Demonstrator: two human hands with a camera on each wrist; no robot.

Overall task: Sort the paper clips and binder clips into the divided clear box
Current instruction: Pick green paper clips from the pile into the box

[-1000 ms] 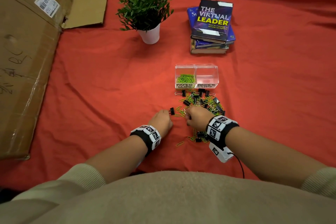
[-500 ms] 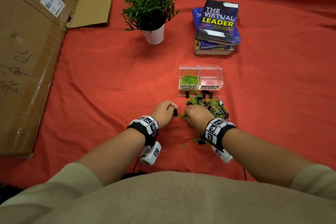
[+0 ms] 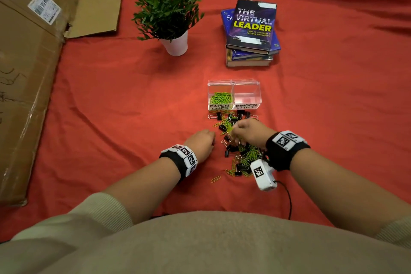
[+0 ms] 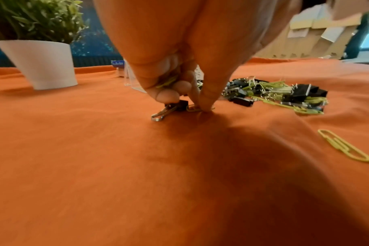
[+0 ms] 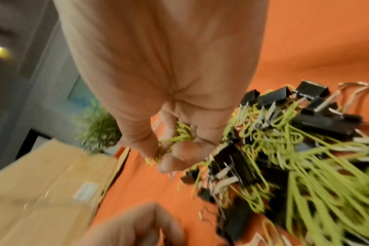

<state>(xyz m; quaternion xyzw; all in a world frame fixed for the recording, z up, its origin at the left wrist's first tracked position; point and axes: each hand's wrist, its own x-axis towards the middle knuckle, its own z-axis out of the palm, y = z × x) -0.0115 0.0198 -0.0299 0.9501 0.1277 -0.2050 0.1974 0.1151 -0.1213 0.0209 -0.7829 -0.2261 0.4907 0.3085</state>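
While my right hand [image 3: 249, 132] is up over the pile [image 3: 239, 149] of clips, its curled fingers [image 5: 179, 159] pinch a small bunch of green paper clips [image 5: 175, 139]. My left hand [image 3: 200, 143] is down on the red cloth [image 3: 111, 107] at the left edge of the pile. In the left wrist view, its fingertips [image 4: 204, 103] press on a paper clip lying on the cloth, and more green clips are tucked under its curled fingers. One black binder clip [image 4: 175, 106] lies just beside those fingertips.

I see the clear box [image 3: 233, 94] just past the pile. Its left part, marked PAPER CLIPS, holds green paper clips. Its right part is marked BINDER CLIPS. One loose paper clip [image 3: 215, 178] lies alone, near my left wrist.

A potted plant [image 3: 169, 13], a stack of books [image 3: 251, 33] and a big cardboard box [image 3: 29, 62] sit farther off.
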